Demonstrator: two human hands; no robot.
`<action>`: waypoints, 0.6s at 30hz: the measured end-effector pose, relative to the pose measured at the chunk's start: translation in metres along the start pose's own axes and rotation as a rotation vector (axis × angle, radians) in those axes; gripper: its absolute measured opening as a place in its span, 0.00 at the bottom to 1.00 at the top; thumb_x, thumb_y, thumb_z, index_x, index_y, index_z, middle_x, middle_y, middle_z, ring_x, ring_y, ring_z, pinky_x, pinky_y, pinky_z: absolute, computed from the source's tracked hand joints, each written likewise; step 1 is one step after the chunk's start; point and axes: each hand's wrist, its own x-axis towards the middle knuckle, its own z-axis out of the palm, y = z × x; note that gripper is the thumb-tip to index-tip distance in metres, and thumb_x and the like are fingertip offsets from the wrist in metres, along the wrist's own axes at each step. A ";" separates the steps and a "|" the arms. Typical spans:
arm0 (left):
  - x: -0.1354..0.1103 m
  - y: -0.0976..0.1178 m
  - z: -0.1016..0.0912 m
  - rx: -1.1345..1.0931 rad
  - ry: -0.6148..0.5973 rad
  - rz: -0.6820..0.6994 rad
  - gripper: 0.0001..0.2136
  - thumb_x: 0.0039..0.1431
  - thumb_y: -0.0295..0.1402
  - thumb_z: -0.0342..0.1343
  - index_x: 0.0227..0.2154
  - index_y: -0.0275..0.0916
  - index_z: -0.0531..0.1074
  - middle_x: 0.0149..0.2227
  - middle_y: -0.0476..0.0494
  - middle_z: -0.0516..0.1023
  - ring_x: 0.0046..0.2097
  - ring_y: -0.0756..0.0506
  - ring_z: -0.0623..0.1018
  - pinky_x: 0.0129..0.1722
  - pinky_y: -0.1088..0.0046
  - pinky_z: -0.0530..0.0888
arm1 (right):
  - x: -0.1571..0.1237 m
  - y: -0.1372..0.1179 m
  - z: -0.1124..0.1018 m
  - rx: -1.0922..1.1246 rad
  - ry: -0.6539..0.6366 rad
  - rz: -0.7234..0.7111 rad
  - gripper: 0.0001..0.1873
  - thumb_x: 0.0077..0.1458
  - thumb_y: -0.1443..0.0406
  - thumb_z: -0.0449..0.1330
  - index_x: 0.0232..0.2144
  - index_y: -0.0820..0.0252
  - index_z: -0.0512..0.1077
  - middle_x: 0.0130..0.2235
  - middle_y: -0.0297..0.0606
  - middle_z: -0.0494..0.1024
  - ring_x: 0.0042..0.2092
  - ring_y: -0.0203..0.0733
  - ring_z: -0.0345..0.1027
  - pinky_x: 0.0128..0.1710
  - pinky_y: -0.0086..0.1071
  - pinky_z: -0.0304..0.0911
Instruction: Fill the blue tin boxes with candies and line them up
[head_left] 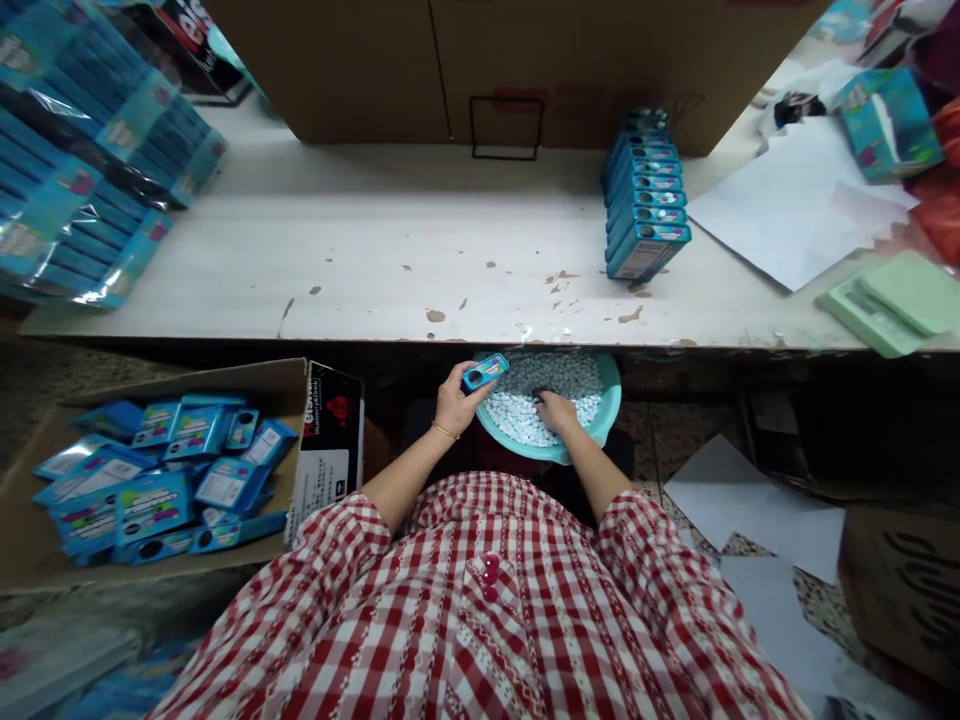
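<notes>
White pellets (517,422) partly obscure the right hand (559,413), its grip impossible to tell; the left hand (454,403) has its grip clamped on a blue box (486,372) jutting rightward.

"What was the dark spot (538,397) at the tips of the right hand (560,413)?"

"Too small to tell. The blue box (486,372) in the left hand (452,404) bore print too fine to read."

"And the wrapped packs (112,140)?"

"The left edge cut them off; the top edge cropped the big carton (360,70)."
</notes>
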 end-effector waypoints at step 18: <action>0.003 0.008 0.037 0.143 -0.187 0.113 0.16 0.46 0.28 0.59 0.41 0.38 0.68 0.40 0.44 0.75 0.42 0.44 0.75 0.44 0.68 0.70 | -0.066 -0.011 -0.136 0.102 0.008 -0.201 0.18 0.49 0.58 0.56 0.42 0.58 0.71 0.37 0.38 0.76 0.38 0.42 0.68 0.38 0.32 0.61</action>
